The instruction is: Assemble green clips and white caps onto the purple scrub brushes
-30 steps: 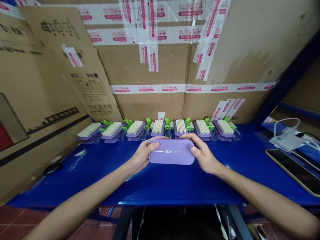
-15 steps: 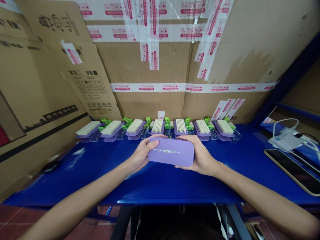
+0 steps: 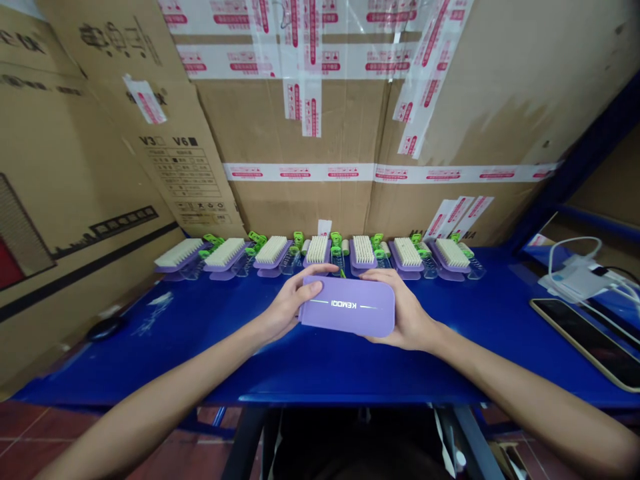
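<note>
A flat purple case [image 3: 349, 308] with rounded corners and the upside-down lettering KEMOQI on its face is held over the front half of the table. My left hand [image 3: 290, 300] grips its left end, the thumb lying on the lettered face. Around the right end wraps my right hand [image 3: 407, 308], its fingers partly hidden behind the case. Just beyond the hands, several purple trays run in a row along the back; one of them, with a cream bristly block [image 3: 363, 250], stands behind the case. Green clips [image 3: 336, 240] and small clear cylinders are beside the blocks.
A blue table [image 3: 280, 373] stretches across, backed by taped cardboard [image 3: 300, 147]. At right lie a phone [image 3: 590, 340] and a white charger [image 3: 575, 277] with cables. A black oval object [image 3: 104, 328] sits at left.
The case and both hands have shifted slightly to the right. The camera view has moved a little too. Both hands keep their grip.
</note>
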`<state>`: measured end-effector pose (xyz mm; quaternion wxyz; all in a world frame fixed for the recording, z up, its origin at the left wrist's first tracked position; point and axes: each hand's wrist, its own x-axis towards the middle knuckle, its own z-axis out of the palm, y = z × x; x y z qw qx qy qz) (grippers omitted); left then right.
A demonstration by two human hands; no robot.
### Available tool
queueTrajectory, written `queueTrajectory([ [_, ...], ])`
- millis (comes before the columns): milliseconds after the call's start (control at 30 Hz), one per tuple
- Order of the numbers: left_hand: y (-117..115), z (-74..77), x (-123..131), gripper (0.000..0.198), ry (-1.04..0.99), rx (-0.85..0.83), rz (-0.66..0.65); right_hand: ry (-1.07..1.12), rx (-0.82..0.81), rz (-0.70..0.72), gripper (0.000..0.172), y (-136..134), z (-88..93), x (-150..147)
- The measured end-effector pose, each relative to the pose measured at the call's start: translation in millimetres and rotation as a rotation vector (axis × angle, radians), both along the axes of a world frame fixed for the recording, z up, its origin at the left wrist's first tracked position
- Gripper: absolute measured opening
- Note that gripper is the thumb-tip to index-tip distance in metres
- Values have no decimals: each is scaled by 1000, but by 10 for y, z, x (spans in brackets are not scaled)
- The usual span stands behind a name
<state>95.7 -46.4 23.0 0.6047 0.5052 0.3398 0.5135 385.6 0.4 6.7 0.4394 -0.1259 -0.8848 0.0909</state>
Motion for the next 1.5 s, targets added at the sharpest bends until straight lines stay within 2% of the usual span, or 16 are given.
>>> queueTrajectory([
  [100, 4, -25, -12, 78, 12, 17, -25, 1, -25, -15, 101, -35, 13, -4],
  [267, -7, -30, -24, 73, 27, 18, -115, 38, -54, -4, 95, -82, 41, 20],
  [433, -37, -9, -20, 67, 34, -12, -166, 60, -129, 3, 98, -52, 3, 42],
  [533, -41, -2, -18, 68, 60, 6, -169, 84, -164, 36, 94, -43, 15, 35],
  [667, -38, 3, -21, 69, 127, 68, -142, 39, -266, 106, 86, -67, 125, 28],
  [867, -17, -6, -22, 63, 210, 192, -77, 7, -424, 138, 97, -81, 230, 24],
  [967, -11, -28, -34, 61, 269, 284, -19, 9, -396, 138, 98, -64, 220, 37],
  [1100, -41, -55, -60, 51, 354, 406, 49, -50, -249, 117, 103, -44, 220, 74],
  [1267, -82, -27, -64, 48, 421, 445, 58, -73, -146, 132, 98, -12, 221, 86],
  [1400, -76, 14, -90, 48, 433, 434, 5, -78, -160, 144, 96, 9, 192, 80],
  [1500, -57, 14, -134, 55, 399, 313, -120, -96, -165, 125, 99, -1, 166, 82],
])
